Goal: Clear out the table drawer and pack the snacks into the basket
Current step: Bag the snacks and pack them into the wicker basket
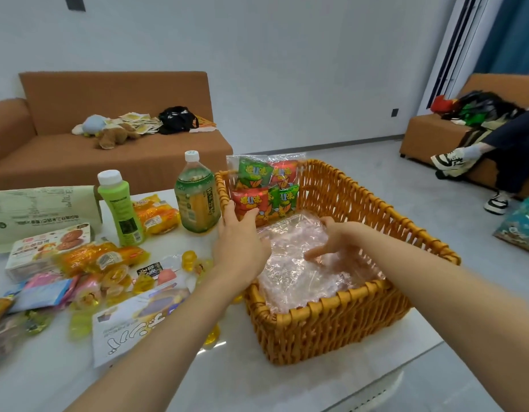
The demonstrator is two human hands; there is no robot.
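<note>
A woven orange basket [340, 328] stands on the white table [227, 379]. Inside it, a clear bag of red and green snack packets [264, 185] leans upright against the far left corner. A clear plastic bag of pinkish snacks [299, 272] lies flat on the basket's bottom. My left hand [241, 242] is at the basket's left rim, fingers touching the lower edge of the red-and-green bag. My right hand [336, 240] is inside the basket, fingers spread and pressing down on the flat clear bag.
Left of the basket stand a tea bottle [196, 194] and a green bottle [119, 209]. Orange snack packs [156, 217], a cookie box [46, 248], jelly cups [117, 281] and a white leaflet [129, 325] lie around. Sofas stand behind; a seated person's legs [480, 162] are at the right.
</note>
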